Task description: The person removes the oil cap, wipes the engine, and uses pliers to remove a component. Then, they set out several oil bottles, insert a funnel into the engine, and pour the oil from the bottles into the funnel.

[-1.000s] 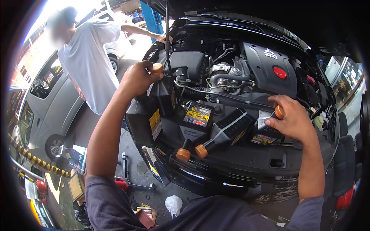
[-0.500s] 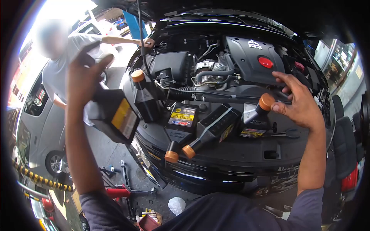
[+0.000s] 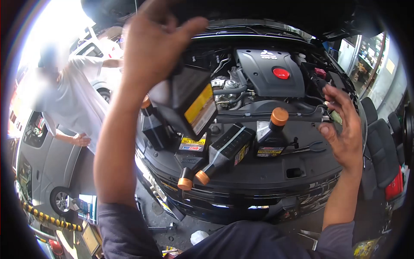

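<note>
My left hand (image 3: 151,54), raised over the left of the engine bay, is blurred. Its grip is partly hidden, but a large black bottle with a yellow label (image 3: 189,101) hangs tilted beneath it and travels with it. My right hand (image 3: 347,129) is open at the right, fingers and thumb apart, holding nothing. Nearest to it stands a diesel oil bottle with an orange cap (image 3: 271,138), not touched. More orange-capped oil bottles lie on the front panel: one black bottle (image 3: 233,144), another with a yellow label (image 3: 192,153), and one upright bottle (image 3: 154,129) at the left.
The engine cover (image 3: 269,73) with a red badge sits behind the bottles, under the raised hood. Pliers (image 3: 308,148) lie on the front panel. A person in a light shirt (image 3: 82,86) stands at the left by a grey van (image 3: 45,164). A white bag (image 3: 199,236) is on the floor.
My left hand and the black bottle have moved right and up, over the engine bay. My right hand has drawn away from the orange-capped bottle. The other person's hand has left the car's edge.
</note>
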Demonstrator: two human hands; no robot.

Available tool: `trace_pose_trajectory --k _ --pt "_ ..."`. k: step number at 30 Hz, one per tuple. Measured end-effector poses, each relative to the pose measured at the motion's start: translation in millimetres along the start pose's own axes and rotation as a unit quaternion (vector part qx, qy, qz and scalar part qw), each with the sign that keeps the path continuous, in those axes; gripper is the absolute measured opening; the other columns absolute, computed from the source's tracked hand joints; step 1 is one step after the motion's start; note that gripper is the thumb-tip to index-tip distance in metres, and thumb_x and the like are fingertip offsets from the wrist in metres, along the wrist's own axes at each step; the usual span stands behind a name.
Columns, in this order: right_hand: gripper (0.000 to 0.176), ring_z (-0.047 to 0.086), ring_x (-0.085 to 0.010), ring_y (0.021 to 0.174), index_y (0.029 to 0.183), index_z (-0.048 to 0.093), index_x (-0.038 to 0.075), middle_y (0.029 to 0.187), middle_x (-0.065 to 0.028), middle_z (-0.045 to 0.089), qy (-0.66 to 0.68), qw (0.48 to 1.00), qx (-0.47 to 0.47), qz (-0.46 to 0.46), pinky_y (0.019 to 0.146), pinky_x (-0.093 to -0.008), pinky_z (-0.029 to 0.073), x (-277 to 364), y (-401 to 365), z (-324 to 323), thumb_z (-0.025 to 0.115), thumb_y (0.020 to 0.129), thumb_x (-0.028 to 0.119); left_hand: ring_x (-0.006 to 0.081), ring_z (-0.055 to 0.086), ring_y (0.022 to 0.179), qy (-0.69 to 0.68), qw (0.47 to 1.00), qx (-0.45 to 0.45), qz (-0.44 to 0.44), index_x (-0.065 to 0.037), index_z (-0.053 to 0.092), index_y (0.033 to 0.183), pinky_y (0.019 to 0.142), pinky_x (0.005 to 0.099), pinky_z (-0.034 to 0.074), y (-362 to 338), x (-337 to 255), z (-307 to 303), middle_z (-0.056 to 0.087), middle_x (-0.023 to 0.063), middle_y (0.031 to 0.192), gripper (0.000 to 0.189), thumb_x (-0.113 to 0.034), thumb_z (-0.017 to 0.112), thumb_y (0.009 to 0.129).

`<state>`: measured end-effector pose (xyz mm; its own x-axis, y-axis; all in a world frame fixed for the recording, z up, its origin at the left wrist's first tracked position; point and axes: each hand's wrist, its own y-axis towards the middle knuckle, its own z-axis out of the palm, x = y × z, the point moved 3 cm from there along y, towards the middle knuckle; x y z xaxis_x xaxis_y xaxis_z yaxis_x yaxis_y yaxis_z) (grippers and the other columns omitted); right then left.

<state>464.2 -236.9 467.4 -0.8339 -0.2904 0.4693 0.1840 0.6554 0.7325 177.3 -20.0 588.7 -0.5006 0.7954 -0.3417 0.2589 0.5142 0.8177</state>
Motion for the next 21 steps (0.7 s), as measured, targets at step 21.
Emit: trace_pose_trajectory --k 21 --pt "0.063 0.059 -0.0186 0.120 0.144 0.056 -0.001 0.133 -0.0109 0.062 -0.099 0.916 -0.116 0.371 0.099 -0.0330 0.050 -87 -279 -120 0.078 0.094 0.032 0.0039 0.053 0.071 -0.308 0.892 0.331 0.025 -0.007 0.065 0.139 0.067 0.0237 0.049 -48 64 209 0.055 -0.0027 0.085 0.056 0.002 0.081 0.086"
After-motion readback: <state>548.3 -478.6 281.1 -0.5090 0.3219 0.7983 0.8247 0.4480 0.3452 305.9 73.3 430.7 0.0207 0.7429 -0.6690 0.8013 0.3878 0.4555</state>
